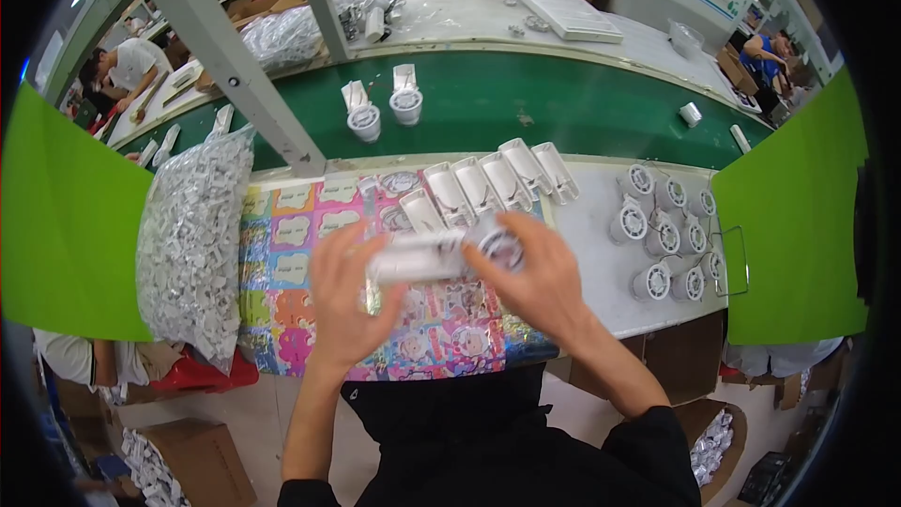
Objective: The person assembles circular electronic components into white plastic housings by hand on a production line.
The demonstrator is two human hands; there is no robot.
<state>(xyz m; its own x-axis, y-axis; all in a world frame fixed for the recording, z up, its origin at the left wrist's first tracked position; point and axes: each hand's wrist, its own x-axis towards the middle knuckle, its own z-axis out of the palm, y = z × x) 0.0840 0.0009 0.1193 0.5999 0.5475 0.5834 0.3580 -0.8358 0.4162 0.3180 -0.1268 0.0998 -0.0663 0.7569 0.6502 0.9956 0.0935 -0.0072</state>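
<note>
Over the front of the work surface, my right hand [544, 277] pinches a white round part [497, 246] with a dark, spoked-looking face. A long white plastic casing [418, 258] reaches left from it, blurred by motion; whether the two are joined I cannot tell. My left hand [347, 291] is around the casing's left end, thumb and fingers apart and smeared; firm contact does not show. Just beyond my hands lies a slanted row of several open white casings [479, 183], thin wires in some. On the right stand several white round parts [662, 230] with spoked faces and wires.
Colourful printed sheets [291, 268] cover the tabletop. A clear bag of small white pieces [192, 244] bulges at left, near a metal post [225, 56]. Beyond runs a green conveyor belt [488, 103] carrying white assemblies [405, 103]. Green panels [798, 225] flank both sides. Other people sit nearby.
</note>
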